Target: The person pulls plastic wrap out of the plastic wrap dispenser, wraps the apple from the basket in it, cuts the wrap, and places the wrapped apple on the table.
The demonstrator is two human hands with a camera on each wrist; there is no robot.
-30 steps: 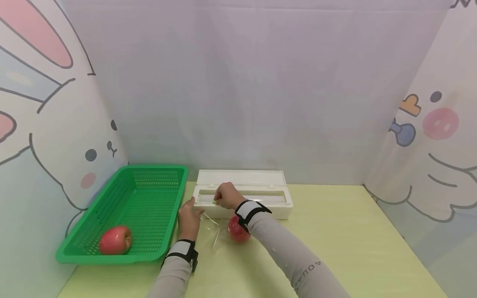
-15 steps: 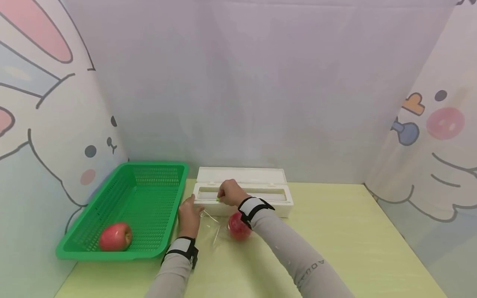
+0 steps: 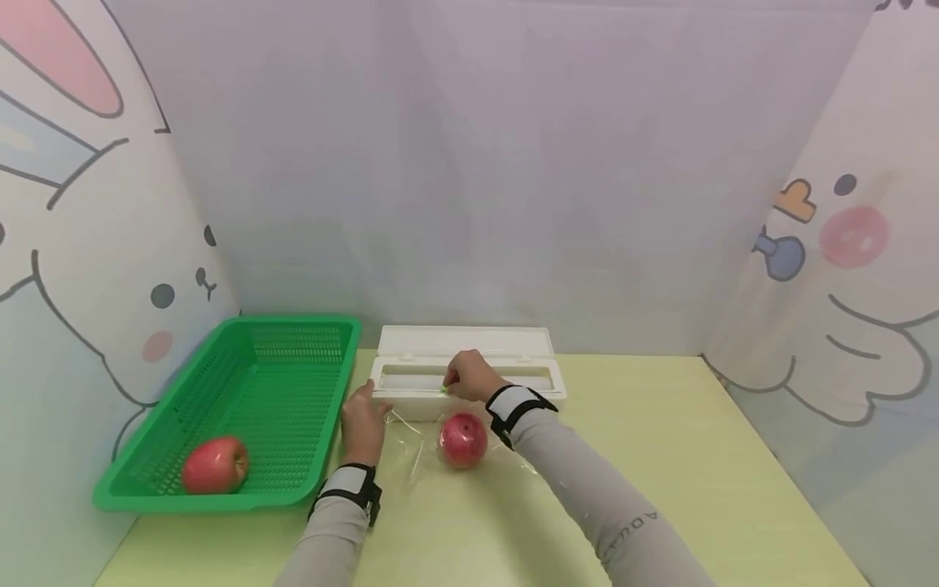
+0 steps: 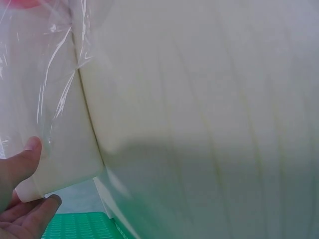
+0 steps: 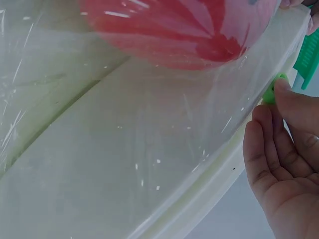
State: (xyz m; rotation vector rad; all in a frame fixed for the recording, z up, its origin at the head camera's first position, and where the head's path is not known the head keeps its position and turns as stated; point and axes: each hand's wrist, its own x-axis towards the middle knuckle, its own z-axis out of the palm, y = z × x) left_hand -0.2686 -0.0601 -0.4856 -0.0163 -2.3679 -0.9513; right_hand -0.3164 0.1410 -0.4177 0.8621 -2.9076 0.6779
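Note:
A white cling film dispenser (image 3: 414,406) lies along the table with its lid tipped back. My left hand (image 3: 362,425) grips its left end, thumb on the front face and fingers round the corner in the left wrist view. On the front edge, my right hand (image 3: 474,377) pinches a small green slide cutter (image 5: 269,94) between thumb and forefinger, near the middle of the box. Clear cling film (image 4: 57,82) hangs over the front face and spreads onto the table. A red apple (image 3: 464,441) sits under or in the film, just before the box.
A green plastic basket (image 3: 297,408) stands to the left, with another red apple (image 3: 215,465) in its near left corner. The pale yellow table (image 3: 645,456) meets a curtain behind and printed panels at both sides.
My right hand has slid the green cutter rightward along the dispenser's edge. More of the apple shows beside my right wrist. My left hand keeps its grip on the box end.

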